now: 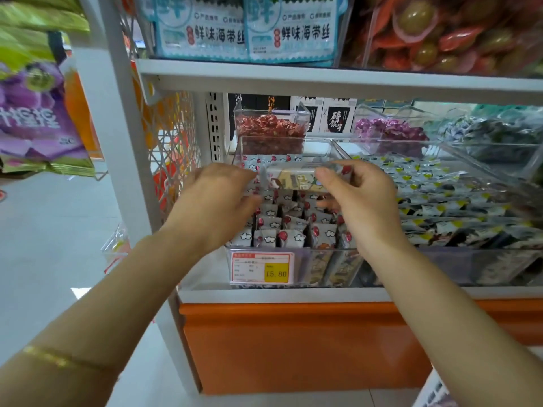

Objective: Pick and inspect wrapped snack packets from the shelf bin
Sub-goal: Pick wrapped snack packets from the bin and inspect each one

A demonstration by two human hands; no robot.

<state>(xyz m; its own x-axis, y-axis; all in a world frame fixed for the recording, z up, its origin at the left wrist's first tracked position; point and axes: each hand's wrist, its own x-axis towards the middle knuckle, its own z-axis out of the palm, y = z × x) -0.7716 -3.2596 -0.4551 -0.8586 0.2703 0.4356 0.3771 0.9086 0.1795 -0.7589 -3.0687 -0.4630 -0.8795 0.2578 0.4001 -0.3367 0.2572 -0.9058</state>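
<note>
A wrapped snack packet [293, 179], pale with a printed picture, is held level above a clear shelf bin [320, 270]. My left hand [217, 201] pinches its left end and my right hand [352, 195] pinches its right end. Below the packet the bin holds several white packets [291, 230] with cloud and red balloon prints, standing in rows. A price tag [262, 266] reading 15.80 is fixed to the bin's front wall.
A second clear bin [499, 259] of dark-and-yellow packets sits to the right. Behind stand bins of red candy [270, 130] and purple candy [388, 132]. A white shelf board [323, 80] hangs close above. A white upright post [117, 136] is at left, an orange cabinet front [293, 345] below.
</note>
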